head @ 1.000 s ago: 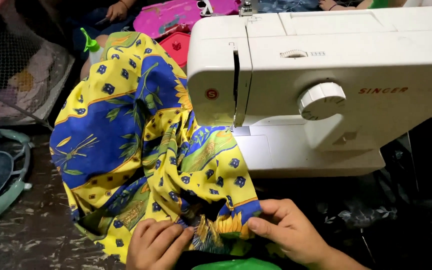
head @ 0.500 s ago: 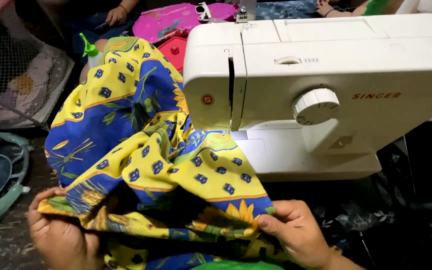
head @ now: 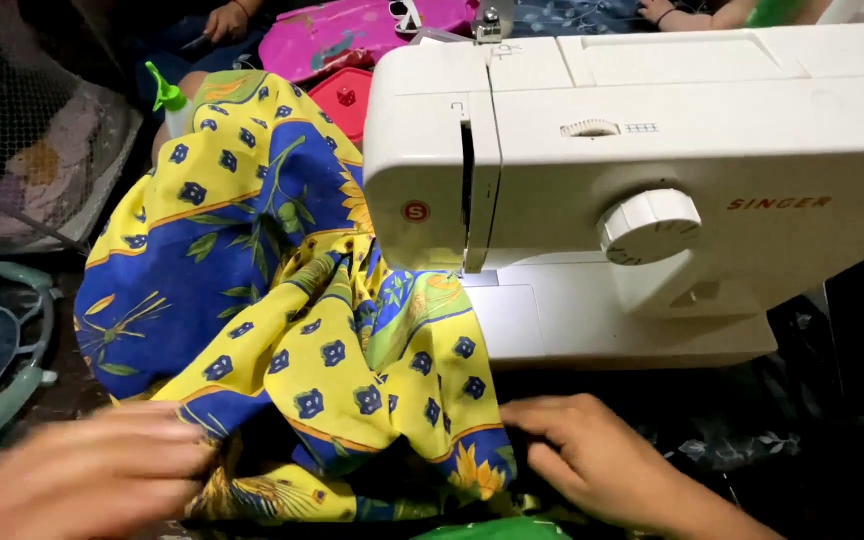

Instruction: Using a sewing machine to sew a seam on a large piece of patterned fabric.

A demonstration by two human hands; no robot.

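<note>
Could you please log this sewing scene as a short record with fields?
Left hand: blurred left hand on the lower left edge of the yellow and blue floral printed fabric
Right hand: right hand, fingers pinching the fabric's lower right edge
Machine: white plastic sewing machine, fabric bunched under its head
Behind: pink plastic case
Far left: pale green plastic fan guard

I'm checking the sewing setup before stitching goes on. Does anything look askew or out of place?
Nothing looks damaged or spilled. The yellow-and-blue cloth lies bunched in loose folds against the white sewing machine, not flat. The left hand and right hand are at its near edge.
</note>
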